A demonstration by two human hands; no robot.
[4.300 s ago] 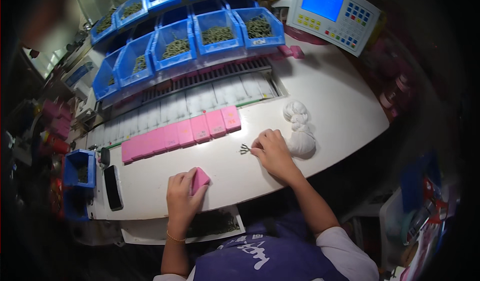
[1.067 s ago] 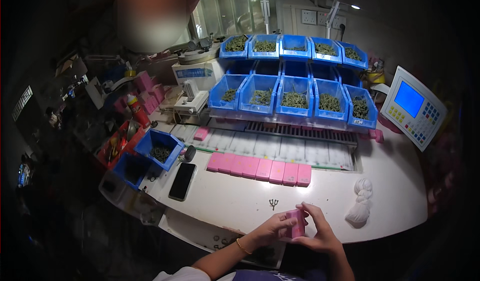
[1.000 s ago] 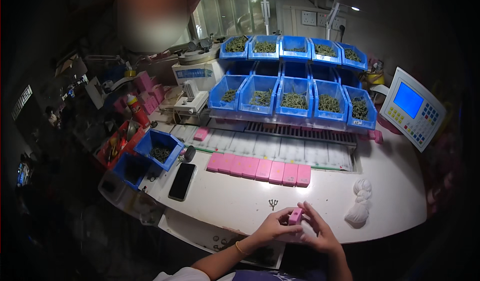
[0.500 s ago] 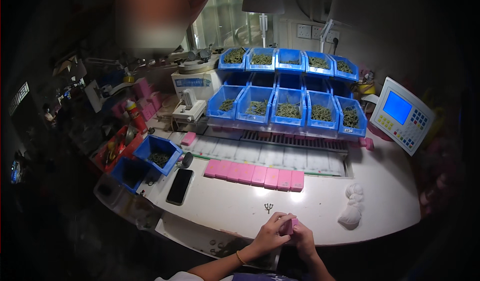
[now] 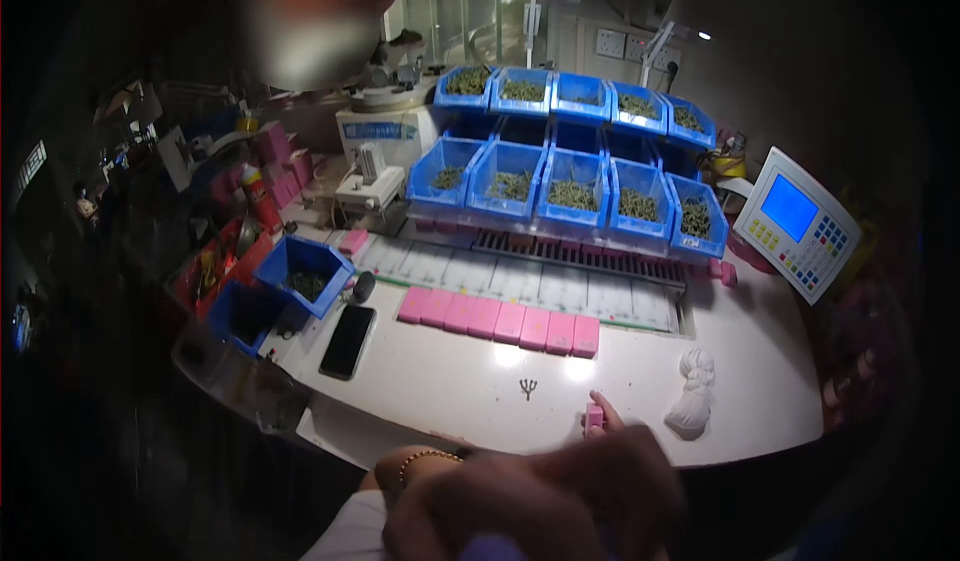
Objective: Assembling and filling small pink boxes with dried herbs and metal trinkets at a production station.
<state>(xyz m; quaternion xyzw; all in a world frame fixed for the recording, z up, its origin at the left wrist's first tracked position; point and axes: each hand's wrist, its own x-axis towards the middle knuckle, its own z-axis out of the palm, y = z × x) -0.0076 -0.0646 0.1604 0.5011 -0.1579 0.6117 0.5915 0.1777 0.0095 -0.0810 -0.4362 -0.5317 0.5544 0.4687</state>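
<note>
My left hand (image 5: 530,501) is raised close to the camera, large and smeared by motion, with a beaded bracelet (image 5: 430,455) at its wrist. Whether its fingers are apart or closed does not show. Behind it, my right hand (image 5: 609,419) is mostly hidden; its visible fingers grip a small pink block (image 5: 594,417) near the table's front edge. A small dark forked piece (image 5: 528,389) lies on the white table just left of that block. Farther back, several pink blocks (image 5: 508,322) stand side by side in a row.
Blue bins (image 5: 575,201) with small greenish-grey pieces rise in two tiers at the back. A phone (image 5: 348,342) and two blue bins (image 5: 305,279) sit left. On the right are a white cloth bundle (image 5: 691,393) and a keypad with a blue screen (image 5: 797,223).
My left hand has left the pink block and come up toward the camera. The block stays in my right hand. The whole view has shifted slightly.
</note>
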